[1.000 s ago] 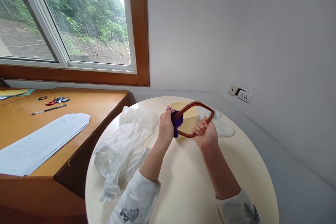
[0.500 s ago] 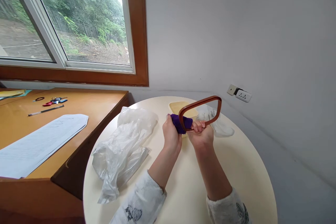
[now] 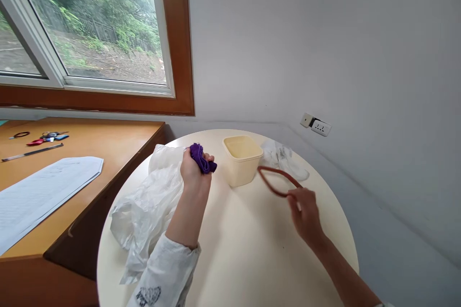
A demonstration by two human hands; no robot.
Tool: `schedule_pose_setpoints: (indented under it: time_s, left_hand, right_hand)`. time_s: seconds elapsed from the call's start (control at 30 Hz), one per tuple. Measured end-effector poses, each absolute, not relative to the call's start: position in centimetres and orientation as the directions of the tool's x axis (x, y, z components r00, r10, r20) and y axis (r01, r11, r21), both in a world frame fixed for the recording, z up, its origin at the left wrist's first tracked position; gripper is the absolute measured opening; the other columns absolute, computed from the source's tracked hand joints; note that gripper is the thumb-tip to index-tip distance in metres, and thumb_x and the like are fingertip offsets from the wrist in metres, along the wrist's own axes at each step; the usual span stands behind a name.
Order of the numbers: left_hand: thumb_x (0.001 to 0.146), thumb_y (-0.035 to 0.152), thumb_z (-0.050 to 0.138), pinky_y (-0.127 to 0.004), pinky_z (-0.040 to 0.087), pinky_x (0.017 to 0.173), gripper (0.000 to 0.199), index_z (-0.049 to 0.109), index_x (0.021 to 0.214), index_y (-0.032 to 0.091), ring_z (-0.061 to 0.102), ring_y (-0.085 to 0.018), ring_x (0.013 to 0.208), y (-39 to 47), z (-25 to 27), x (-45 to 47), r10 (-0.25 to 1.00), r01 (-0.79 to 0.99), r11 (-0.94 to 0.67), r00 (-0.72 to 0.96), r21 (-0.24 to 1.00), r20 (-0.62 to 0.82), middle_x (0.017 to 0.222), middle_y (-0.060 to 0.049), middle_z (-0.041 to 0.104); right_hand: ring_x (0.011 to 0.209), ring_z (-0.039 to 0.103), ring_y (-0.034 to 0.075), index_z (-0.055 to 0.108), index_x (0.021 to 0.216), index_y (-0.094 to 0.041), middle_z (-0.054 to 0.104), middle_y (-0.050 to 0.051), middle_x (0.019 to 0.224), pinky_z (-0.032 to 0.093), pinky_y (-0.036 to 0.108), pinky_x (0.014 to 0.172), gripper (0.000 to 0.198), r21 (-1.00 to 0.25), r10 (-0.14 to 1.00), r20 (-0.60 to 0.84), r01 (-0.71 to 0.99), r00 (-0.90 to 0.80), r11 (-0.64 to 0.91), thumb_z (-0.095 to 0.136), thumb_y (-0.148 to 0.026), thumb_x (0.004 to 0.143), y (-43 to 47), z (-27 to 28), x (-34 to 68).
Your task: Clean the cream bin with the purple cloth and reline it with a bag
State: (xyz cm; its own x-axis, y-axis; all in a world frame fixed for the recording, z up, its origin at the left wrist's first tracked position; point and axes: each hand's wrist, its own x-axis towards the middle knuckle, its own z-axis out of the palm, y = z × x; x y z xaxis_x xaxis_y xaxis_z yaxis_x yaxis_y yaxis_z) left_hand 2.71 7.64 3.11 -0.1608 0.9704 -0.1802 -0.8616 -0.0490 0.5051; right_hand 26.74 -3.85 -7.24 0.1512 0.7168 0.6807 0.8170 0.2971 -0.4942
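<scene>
My left hand [image 3: 195, 172] is closed around a crumpled purple cloth [image 3: 202, 157], raised above the table left of a pale yellow plastic tub [image 3: 245, 170]. Out to the right, my right hand [image 3: 306, 213] grips one side of a reddish-brown frame [image 3: 278, 171], a thin ring with rounded corners. The frame is tilted and a little blurred, near the front right of the tub. The tub stands upright, and only its upper inner wall shows.
A crumpled white plastic bag [image 3: 144, 206] covers the left part of the round cream table [image 3: 245, 259]. Another clear bag [image 3: 286, 158] lies behind the tub. Papers [image 3: 50, 196], a pen [image 3: 32, 152] and keys [image 3: 50, 136] rest on the wooden desk at left.
My hands have moved apart: the left went left with the purple cloth, the right went right and down with the brown frame. The frame no longer surrounds the cloth, and the tub is uncovered.
</scene>
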Motion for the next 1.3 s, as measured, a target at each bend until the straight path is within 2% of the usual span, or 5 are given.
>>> schedule_pose_setpoints:
  time_s: [0.1,0.27,0.8,1.03,1.3]
  left_hand:
    - [0.085,0.020,0.033,-0.016,0.032,0.039,0.030,0.034,0.054,0.018,0.031,-0.005,0.032,7.4,3.3,2.7,0.975,-0.869,-0.060,-0.156,0.491,-0.156,0.040,0.008,0.031]
    - [0.085,0.020,0.033,-0.016,0.033,0.039,0.031,0.034,0.054,0.018,0.031,-0.005,0.033,7.2,3.4,3.1,0.980,-0.866,-0.033,-0.126,0.498,-0.154,0.041,0.007,0.031]
    - [0.075,0.014,0.053,-0.025,0.050,0.057,0.005,0.053,0.079,0.016,0.058,-0.013,0.059,5.4,1.2,7.5,0.960,-0.543,0.279,0.176,0.792,-0.217,0.069,-0.001,0.059]
    - [0.061,-0.003,0.048,-0.028,0.050,0.065,0.027,0.054,0.082,0.014,0.061,-0.014,0.063,1.9,-5.6,8.4,0.884,-0.387,0.453,0.312,0.803,-0.348,0.069,-0.004,0.064]
    - [0.060,0.001,0.047,-0.034,0.046,0.087,0.040,0.061,0.097,0.007,0.063,-0.019,0.079,0.9,-7.5,7.2,0.656,-0.377,0.687,0.689,0.621,-0.308,0.086,-0.010,0.067]
  right_hand:
    - [0.072,0.054,0.019,0.055,0.078,-0.022,0.060,0.002,0.071,0.034,0.035,0.075,0.012,-0.234,0.778,0.616,0.914,-0.125,0.332,0.048,-0.027,0.086,-4.6,-10.1,27.3]
    - [0.076,0.055,0.018,0.059,0.080,-0.021,0.063,0.004,0.079,0.032,0.035,0.078,0.017,-0.127,0.811,0.570,0.961,-0.131,0.244,0.045,-0.026,0.089,-4.1,-11.3,27.4]
    - [0.087,0.054,0.020,0.063,0.094,-0.020,0.063,0.006,0.088,0.035,0.039,0.083,0.022,-0.393,0.812,0.580,0.894,0.058,0.217,0.042,-0.027,0.089,-1.9,-12.5,27.4]
    - [0.091,0.059,0.020,0.049,0.117,-0.018,0.060,0.009,0.102,0.050,0.033,0.071,0.040,-0.973,0.955,0.210,0.141,0.211,0.183,0.044,-0.043,0.086,-2.5,-12.2,22.5]
    - [0.085,0.063,0.019,0.054,0.109,-0.018,0.068,0.005,0.088,0.048,0.033,0.080,0.048,-0.985,0.995,0.048,-0.163,0.082,0.061,0.071,-0.032,0.067,-3.0,-12.0,22.7]
